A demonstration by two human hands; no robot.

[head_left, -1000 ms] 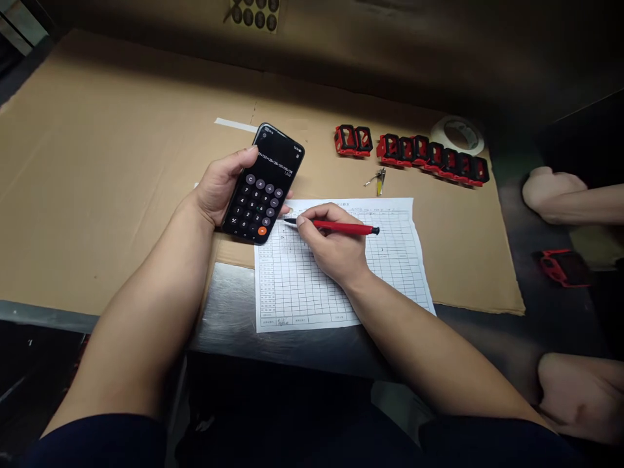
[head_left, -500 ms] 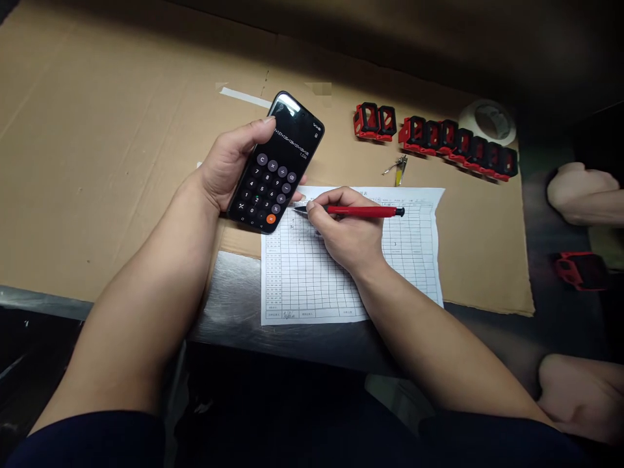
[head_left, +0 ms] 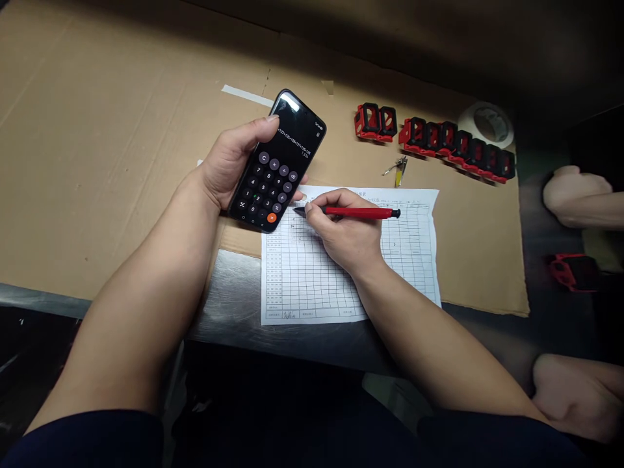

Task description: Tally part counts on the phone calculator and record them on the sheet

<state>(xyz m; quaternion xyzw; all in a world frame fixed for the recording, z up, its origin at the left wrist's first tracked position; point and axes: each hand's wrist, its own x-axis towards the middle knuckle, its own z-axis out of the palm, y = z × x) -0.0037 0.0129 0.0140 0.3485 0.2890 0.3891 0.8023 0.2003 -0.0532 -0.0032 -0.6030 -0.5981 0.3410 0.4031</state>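
From the head view, the left hand (head_left: 229, 162) is clenched around a black smartphone (head_left: 277, 162) at about 11 o'clock, cradling it off the surface with the screen upward. The screen shows a calculator keypad under a long line of added figures, too small to read with certainty. The right hand (head_left: 346, 234) sits just right of the middle, grasping a red pen (head_left: 361, 212) in a writing grip, its black tip at the upper left of a printed grid form (head_left: 409, 260). The form lies at about 5 o'clock, partly on a cardboard sheet (head_left: 97, 162) and partly on the steel counter (head_left: 229, 292). The step in hand looks like entering figures on the form with the calculator sum held beside it, and the next move calls for keeping the tip on the right cell. At about 2 o'clock stands a row of red-and-black plastic parts (head_left: 453, 146), with a roll of tape (head_left: 487, 125) at its far end and a small metal clip (head_left: 400, 170) just below. Another person's hands (head_left: 575, 198) rest at 3 and 4 o'clock, with a red part (head_left: 572, 272) between them.
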